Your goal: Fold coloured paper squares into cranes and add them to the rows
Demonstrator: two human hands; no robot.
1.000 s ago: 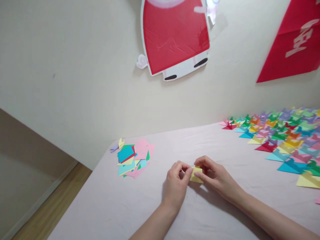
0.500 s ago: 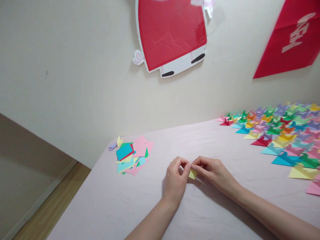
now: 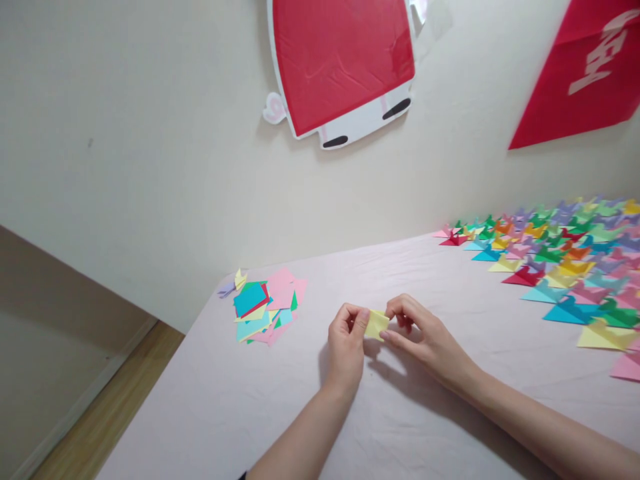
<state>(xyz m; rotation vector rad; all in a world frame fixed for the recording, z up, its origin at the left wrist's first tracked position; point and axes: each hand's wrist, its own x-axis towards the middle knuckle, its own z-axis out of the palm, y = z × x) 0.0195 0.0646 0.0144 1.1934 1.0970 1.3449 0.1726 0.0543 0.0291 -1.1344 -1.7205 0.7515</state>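
Note:
A small folded piece of yellow paper (image 3: 376,325) is held just above the cloth, between my two hands. My left hand (image 3: 349,343) pinches its left edge between thumb and curled fingers. At the right edge, the thumb and index finger of my right hand (image 3: 417,330) touch the paper, a little apart from each other, the thumb lower and the finger at the upper corner. Creases on the paper are too faint to make out.
Loose coloured paper sheets (image 3: 250,300) lie in a pile to the left, beside a yellow folded piece (image 3: 241,279) and a purple one (image 3: 227,289). Rows of folded paper figures (image 3: 573,310) cover the right side. A wall (image 3: 200,167) rises behind the cloth-covered table (image 3: 170,413).
The yellow paper has been turned so that more of its flat face shows. My hands have moved slightly apart and up, and the right hand's fingers have opened a little.

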